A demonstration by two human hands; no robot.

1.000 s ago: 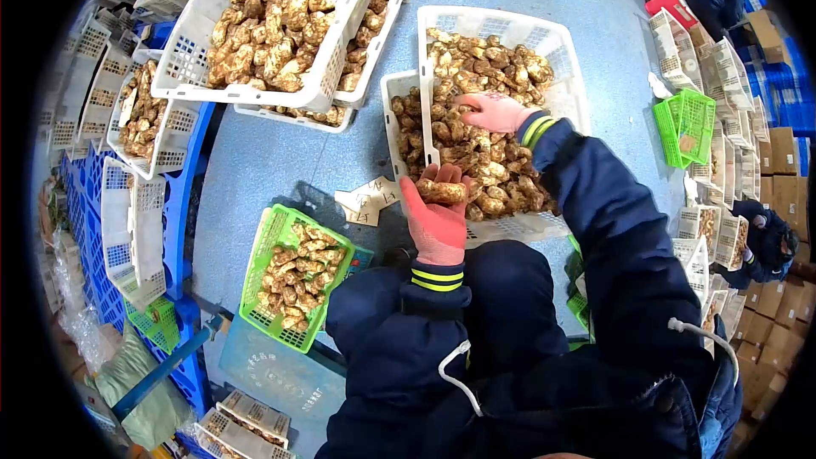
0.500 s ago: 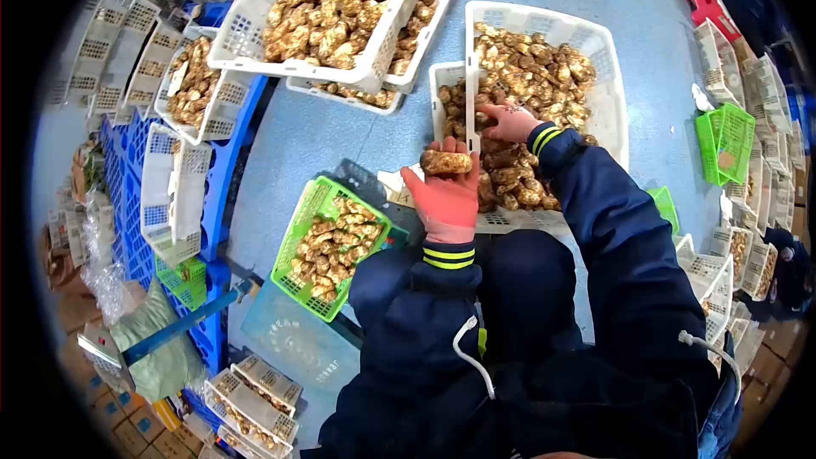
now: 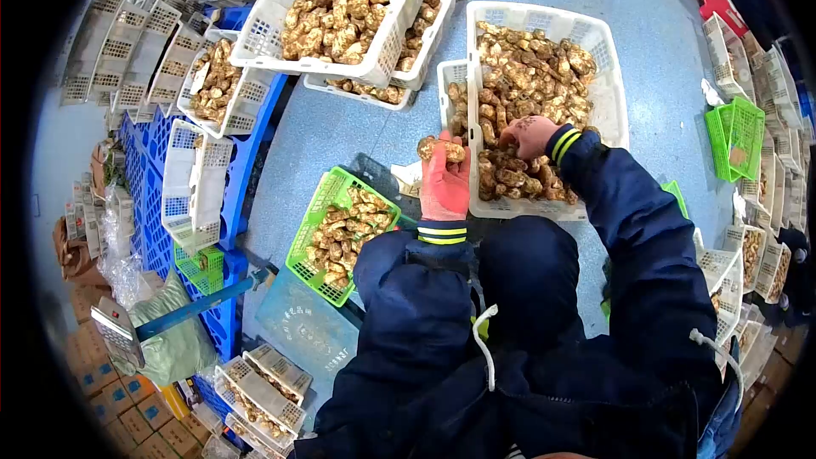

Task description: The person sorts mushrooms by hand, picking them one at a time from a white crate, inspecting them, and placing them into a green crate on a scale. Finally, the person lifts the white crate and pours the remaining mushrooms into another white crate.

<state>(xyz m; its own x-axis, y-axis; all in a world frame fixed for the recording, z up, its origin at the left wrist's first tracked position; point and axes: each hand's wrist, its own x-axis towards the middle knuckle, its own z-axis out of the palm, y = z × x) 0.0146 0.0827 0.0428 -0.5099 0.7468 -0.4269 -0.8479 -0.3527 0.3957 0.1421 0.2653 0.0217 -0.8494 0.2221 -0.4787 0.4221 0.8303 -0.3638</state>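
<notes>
My left hand [image 3: 445, 189], in a reddish glove, has its fingers curled round a brown and cream mushroom [image 3: 427, 148] in front of my knees. My right hand [image 3: 529, 135] reaches into the large white crate [image 3: 608, 102], fingers bent down among the mushrooms [image 3: 540, 72]; its fingertips are hidden, so what they grip does not show. The crate overlaps a second white crate [image 3: 453, 75] beneath it. Left of my knees, a green basket [image 3: 297, 248] holds smaller, paler mushrooms [image 3: 347, 234].
Stacked white crates [image 3: 255, 51] full of mushrooms stand at the upper left. Beside them is a blue plastic pallet [image 3: 251, 149]. A blue bar with a scale display [image 3: 117, 327] rises at lower left. A green crate [image 3: 735, 138] and several white ones line the right side.
My right hand has moved from the crate's left rim rightward and down into the mushrooms. My left hand has closed its fingers over the mushroom that lay on the open palm. The view has shifted slightly.
</notes>
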